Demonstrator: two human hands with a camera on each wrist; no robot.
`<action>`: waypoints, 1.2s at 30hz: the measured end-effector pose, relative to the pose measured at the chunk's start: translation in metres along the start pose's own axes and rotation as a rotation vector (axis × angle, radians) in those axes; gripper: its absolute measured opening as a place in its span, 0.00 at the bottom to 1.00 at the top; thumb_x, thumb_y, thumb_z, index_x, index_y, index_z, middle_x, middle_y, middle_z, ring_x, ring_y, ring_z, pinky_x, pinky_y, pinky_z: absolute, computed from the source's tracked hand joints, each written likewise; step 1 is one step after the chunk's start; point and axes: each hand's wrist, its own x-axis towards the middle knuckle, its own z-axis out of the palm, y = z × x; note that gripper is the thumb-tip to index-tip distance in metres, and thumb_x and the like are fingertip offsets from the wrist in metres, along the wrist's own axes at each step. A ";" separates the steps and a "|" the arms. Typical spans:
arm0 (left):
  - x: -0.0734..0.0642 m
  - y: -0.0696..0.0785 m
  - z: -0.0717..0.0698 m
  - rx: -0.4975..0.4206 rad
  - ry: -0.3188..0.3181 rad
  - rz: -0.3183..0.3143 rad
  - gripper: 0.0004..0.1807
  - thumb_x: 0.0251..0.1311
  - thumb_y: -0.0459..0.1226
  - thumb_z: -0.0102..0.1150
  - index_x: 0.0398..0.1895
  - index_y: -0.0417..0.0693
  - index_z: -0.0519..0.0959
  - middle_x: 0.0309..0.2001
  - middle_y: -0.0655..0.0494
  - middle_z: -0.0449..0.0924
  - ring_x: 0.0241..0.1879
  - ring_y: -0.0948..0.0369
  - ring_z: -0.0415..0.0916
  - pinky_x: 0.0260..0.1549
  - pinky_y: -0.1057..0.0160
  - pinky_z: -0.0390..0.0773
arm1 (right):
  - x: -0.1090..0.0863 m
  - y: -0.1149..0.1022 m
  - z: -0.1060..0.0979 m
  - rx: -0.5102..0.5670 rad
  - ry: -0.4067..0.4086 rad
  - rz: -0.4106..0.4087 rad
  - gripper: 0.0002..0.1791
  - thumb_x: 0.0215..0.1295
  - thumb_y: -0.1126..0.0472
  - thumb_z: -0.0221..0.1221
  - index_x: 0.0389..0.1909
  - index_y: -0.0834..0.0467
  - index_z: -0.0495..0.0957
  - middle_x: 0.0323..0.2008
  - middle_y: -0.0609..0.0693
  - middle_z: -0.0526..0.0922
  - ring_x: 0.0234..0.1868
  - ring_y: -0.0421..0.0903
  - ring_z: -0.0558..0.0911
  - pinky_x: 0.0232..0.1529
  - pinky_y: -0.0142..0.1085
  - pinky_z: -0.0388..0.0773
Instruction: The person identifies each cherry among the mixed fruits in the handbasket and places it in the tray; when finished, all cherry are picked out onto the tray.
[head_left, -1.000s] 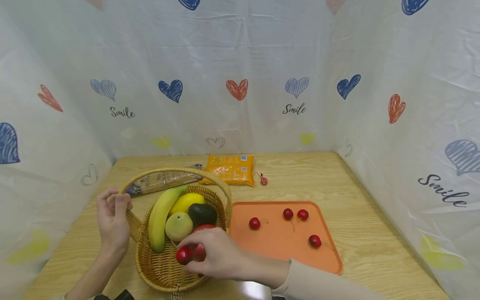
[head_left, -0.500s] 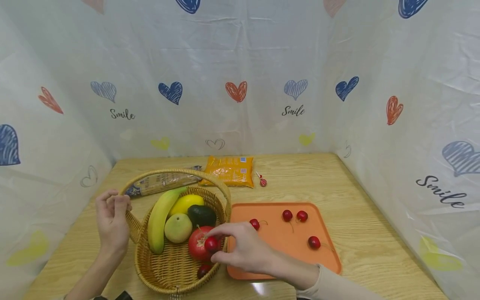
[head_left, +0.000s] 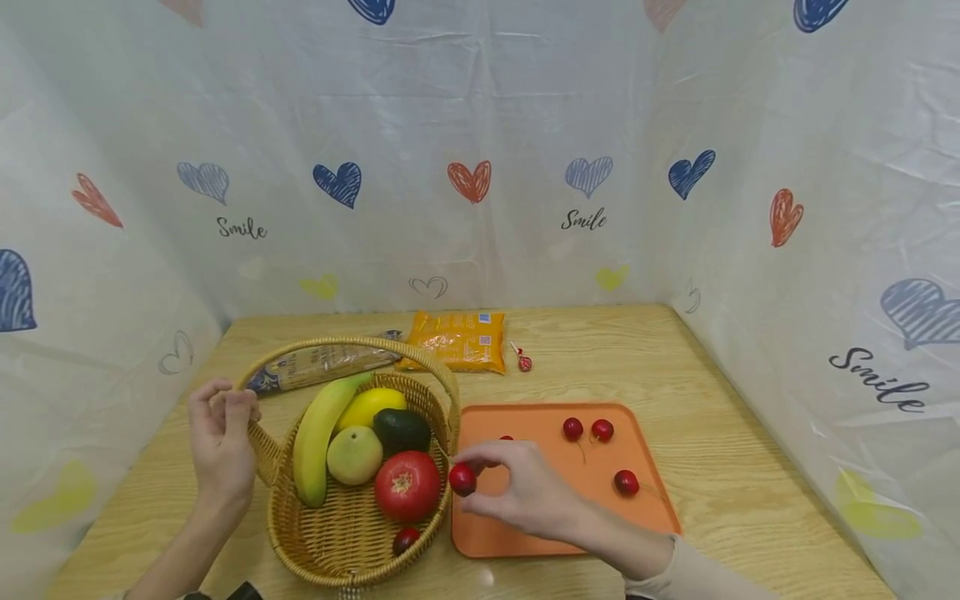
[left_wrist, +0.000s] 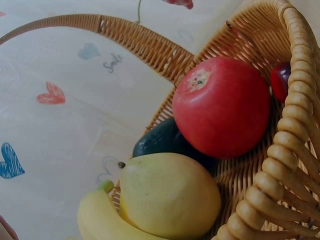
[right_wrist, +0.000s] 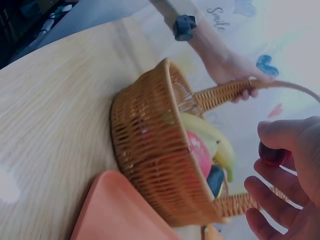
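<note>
My left hand (head_left: 225,450) grips the handle (head_left: 262,450) of a wicker basket (head_left: 352,575) at its left side. Inside lie a banana (head_left: 322,437), a yellow lemon (head_left: 372,406), a dark green avocado (head_left: 402,430), a pale green-yellow fruit (head_left: 355,455), a large red round fruit (head_left: 407,485) and one cherry (head_left: 406,541) by the front right wall. Between thumb and forefinger, my right hand (head_left: 528,492) pinches another cherry (head_left: 462,479) by the basket's right rim, its stem pointing up. The other fingers spread loosely in the right wrist view.
An orange tray (head_left: 487,533) right of the basket bears several cherries (head_left: 573,428), one mostly hidden behind my right hand. Farther back lie a long packet (head_left: 322,362), an orange bag (head_left: 453,342) and a lollipop (head_left: 524,363). A heart-printed curtain (head_left: 480,250) encloses the table.
My right hand has moved right, out from over the basket to its right rim, with one cherry in its fingers. The other cherry now lies in the basket. My left hand stays on the handle.
</note>
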 end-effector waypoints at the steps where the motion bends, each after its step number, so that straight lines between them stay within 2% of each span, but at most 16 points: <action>1: 0.000 0.000 0.000 0.001 0.001 0.001 0.05 0.86 0.42 0.53 0.55 0.54 0.70 0.38 0.67 0.80 0.39 0.70 0.76 0.45 0.80 0.75 | -0.002 0.001 -0.002 0.005 0.003 0.009 0.18 0.66 0.64 0.74 0.56 0.60 0.89 0.46 0.49 0.94 0.49 0.35 0.88 0.58 0.37 0.86; 8: 0.000 0.001 -0.003 0.011 0.013 -0.014 0.05 0.86 0.42 0.54 0.55 0.54 0.71 0.38 0.67 0.81 0.40 0.70 0.76 0.46 0.80 0.75 | -0.021 0.015 -0.017 -0.031 0.062 0.102 0.20 0.65 0.62 0.76 0.57 0.60 0.88 0.46 0.46 0.93 0.49 0.36 0.87 0.54 0.36 0.83; 15: 0.001 0.001 -0.003 0.015 0.007 0.003 0.03 0.87 0.39 0.52 0.55 0.55 0.71 0.38 0.67 0.80 0.40 0.70 0.76 0.46 0.80 0.75 | -0.042 0.031 -0.032 -0.089 0.074 0.247 0.20 0.66 0.60 0.76 0.58 0.58 0.89 0.49 0.44 0.93 0.49 0.37 0.86 0.57 0.44 0.85; 23: 0.001 0.000 -0.002 0.011 0.006 -0.004 0.03 0.87 0.41 0.52 0.55 0.56 0.71 0.38 0.67 0.80 0.39 0.69 0.75 0.45 0.80 0.75 | -0.073 0.060 -0.048 -0.147 0.152 0.323 0.22 0.64 0.62 0.78 0.58 0.62 0.88 0.47 0.47 0.94 0.46 0.39 0.88 0.50 0.44 0.88; 26: 0.001 0.000 -0.001 0.006 0.004 0.000 0.03 0.87 0.40 0.52 0.55 0.56 0.71 0.37 0.67 0.80 0.39 0.69 0.75 0.45 0.79 0.75 | -0.084 0.070 -0.053 -0.157 0.176 0.335 0.20 0.64 0.62 0.78 0.55 0.61 0.88 0.48 0.48 0.95 0.45 0.37 0.86 0.45 0.38 0.85; 29: 0.001 -0.001 0.000 0.003 0.003 0.011 0.03 0.87 0.40 0.53 0.55 0.56 0.71 0.37 0.67 0.80 0.38 0.69 0.75 0.45 0.79 0.75 | -0.090 0.075 -0.055 -0.173 0.215 0.356 0.18 0.63 0.64 0.79 0.53 0.60 0.89 0.44 0.48 0.93 0.38 0.34 0.79 0.37 0.30 0.76; 32: 0.001 -0.001 0.000 0.001 0.002 0.017 0.03 0.87 0.40 0.52 0.55 0.56 0.71 0.37 0.67 0.80 0.38 0.70 0.75 0.45 0.80 0.75 | -0.092 0.080 -0.054 -0.212 0.246 0.351 0.18 0.61 0.64 0.81 0.51 0.59 0.90 0.43 0.47 0.93 0.35 0.34 0.74 0.35 0.30 0.73; 34: 0.001 -0.002 0.000 -0.001 0.001 0.017 0.02 0.87 0.39 0.52 0.55 0.57 0.71 0.37 0.67 0.80 0.38 0.70 0.75 0.44 0.80 0.75 | -0.094 0.089 -0.051 -0.254 0.266 0.311 0.18 0.59 0.64 0.82 0.49 0.58 0.90 0.43 0.47 0.93 0.36 0.36 0.76 0.35 0.30 0.74; 36: 0.001 -0.002 0.000 0.000 0.001 0.014 0.02 0.87 0.39 0.52 0.55 0.57 0.71 0.36 0.67 0.80 0.38 0.70 0.75 0.44 0.80 0.75 | -0.096 0.103 -0.049 -0.317 0.280 0.228 0.18 0.58 0.63 0.83 0.48 0.57 0.90 0.44 0.48 0.94 0.39 0.37 0.80 0.37 0.31 0.78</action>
